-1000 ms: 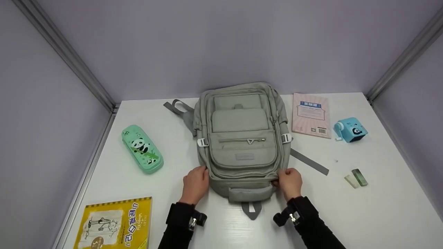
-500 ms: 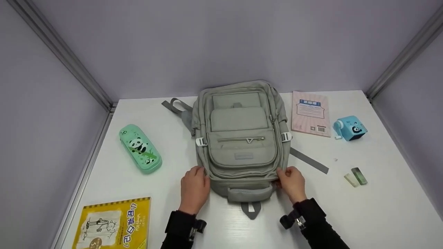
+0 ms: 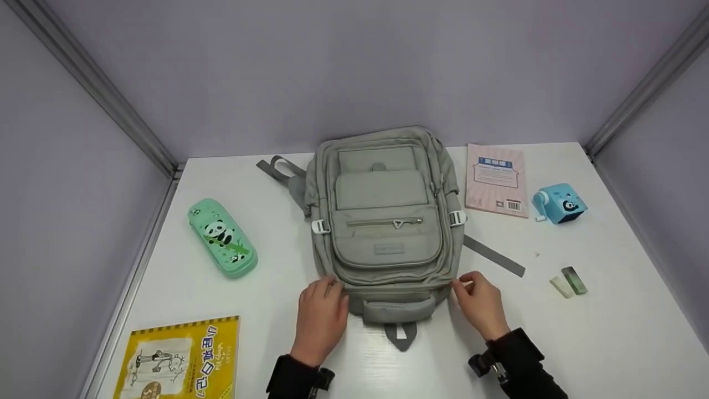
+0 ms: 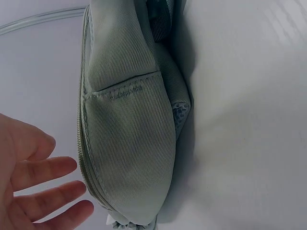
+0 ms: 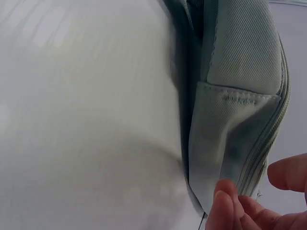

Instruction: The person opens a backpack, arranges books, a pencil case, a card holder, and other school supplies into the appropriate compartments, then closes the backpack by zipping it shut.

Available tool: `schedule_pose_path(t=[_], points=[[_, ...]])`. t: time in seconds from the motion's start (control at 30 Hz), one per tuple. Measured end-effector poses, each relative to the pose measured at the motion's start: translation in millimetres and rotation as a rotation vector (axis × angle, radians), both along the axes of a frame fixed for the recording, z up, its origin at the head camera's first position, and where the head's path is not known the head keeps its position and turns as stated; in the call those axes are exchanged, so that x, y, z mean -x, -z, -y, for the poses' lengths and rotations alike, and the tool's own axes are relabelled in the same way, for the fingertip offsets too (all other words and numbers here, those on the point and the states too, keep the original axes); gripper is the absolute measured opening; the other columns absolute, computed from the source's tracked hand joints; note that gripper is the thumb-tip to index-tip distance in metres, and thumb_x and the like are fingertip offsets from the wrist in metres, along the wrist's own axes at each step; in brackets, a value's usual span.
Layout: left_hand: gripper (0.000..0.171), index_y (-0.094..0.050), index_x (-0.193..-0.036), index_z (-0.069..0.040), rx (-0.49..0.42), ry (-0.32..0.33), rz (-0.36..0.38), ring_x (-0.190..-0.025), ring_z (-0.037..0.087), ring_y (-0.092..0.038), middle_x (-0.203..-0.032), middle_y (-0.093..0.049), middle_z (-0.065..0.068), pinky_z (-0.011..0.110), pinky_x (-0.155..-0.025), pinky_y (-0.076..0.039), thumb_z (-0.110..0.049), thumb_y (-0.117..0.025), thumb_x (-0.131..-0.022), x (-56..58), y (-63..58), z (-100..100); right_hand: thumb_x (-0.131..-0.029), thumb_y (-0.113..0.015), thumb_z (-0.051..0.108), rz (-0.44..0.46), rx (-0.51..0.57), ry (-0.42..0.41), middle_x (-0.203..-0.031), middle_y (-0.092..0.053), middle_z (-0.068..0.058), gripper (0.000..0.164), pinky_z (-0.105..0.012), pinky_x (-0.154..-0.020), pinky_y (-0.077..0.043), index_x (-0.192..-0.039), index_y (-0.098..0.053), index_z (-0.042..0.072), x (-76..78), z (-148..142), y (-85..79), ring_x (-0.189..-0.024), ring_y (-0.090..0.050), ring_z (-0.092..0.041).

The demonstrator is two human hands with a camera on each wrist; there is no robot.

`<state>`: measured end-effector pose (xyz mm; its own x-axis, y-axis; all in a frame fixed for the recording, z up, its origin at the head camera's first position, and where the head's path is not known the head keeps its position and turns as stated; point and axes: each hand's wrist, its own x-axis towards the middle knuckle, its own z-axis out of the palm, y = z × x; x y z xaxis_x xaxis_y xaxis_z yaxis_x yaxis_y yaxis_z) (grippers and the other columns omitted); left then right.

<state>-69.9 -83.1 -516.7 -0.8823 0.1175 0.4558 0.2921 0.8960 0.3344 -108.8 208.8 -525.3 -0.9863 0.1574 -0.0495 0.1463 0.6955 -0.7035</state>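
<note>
A grey-green backpack (image 3: 382, 221) lies on its back on the white table, its padded top handle (image 3: 400, 310) towards me. My left hand (image 3: 322, 318) is at the bag's near left corner. In the left wrist view its fingers (image 4: 53, 196) are loosely spread, their tips by the zip edge (image 4: 82, 158). At the near right corner is my right hand (image 3: 481, 303). The right wrist view shows its thumb (image 5: 290, 173) apart from the fingers (image 5: 225, 201), which are at the bag's side panel (image 5: 211, 139). Whether the fingertips touch the cloth I cannot tell.
On the left lie a green panda pencil case (image 3: 222, 238) and a yellow book (image 3: 180, 357). To the right are a pink booklet (image 3: 497, 180), a blue crank pencil sharpener (image 3: 560, 203) and two small green and cream blocks (image 3: 574, 280). A grey strap (image 3: 494, 255) sticks out right.
Both hands have loosened from the bag's near corners. The right has drawn outward and towards me; the left has shifted slightly right and towards me. The backpack stays in place.
</note>
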Motion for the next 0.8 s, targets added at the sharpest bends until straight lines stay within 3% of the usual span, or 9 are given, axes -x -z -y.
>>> schedule_pose_path(t=[0.2, 0.57, 0.8], points=[[0.022, -0.066, -0.1, -0.007, 0.031, 0.048, -0.036, -0.1, 0.026, -0.056, -0.105, -0.062, 0.01, 0.042, -0.088, -0.043, -0.015, -0.069, -0.079, -2.9, 2.7, -6, -0.089, -0.054, 0.021, -0.083, -0.092, -0.049, -0.075, -0.062, -0.014, 0.027, -0.027, -0.054, -0.039, -0.103, -0.057, -0.002, 24.0, -14, -7.0, -0.062, -0.054, -0.019], [0.023, -0.067, -0.099, -0.012, 0.073, 0.111, -0.072, -0.099, 0.021, -0.056, -0.102, -0.064, 0.003, 0.044, -0.091, -0.04, -0.015, -0.072, -0.076, -1.1, 5.2, -13, -0.088, -0.053, 0.014, -0.109, -0.196, -0.079, -0.09, -0.058, -0.025, 0.027, -0.045, -0.069, -0.042, -0.105, -0.056, -0.007, 96.1, -43, -13.8, -0.08, -0.056, -0.036], [0.022, -0.067, -0.099, -0.011, 0.062, 0.119, -0.067, -0.1, 0.02, -0.057, -0.103, -0.064, 0.003, 0.045, -0.092, -0.039, -0.015, -0.07, -0.078, -0.9, 6.5, -14, -0.088, -0.048, 0.011, -0.01, -0.256, -0.118, -0.105, -0.057, -0.032, 0.034, -0.052, -0.082, -0.042, -0.114, -0.053, -0.011, 126.4, -58, 1.8, -0.096, -0.055, -0.044]])
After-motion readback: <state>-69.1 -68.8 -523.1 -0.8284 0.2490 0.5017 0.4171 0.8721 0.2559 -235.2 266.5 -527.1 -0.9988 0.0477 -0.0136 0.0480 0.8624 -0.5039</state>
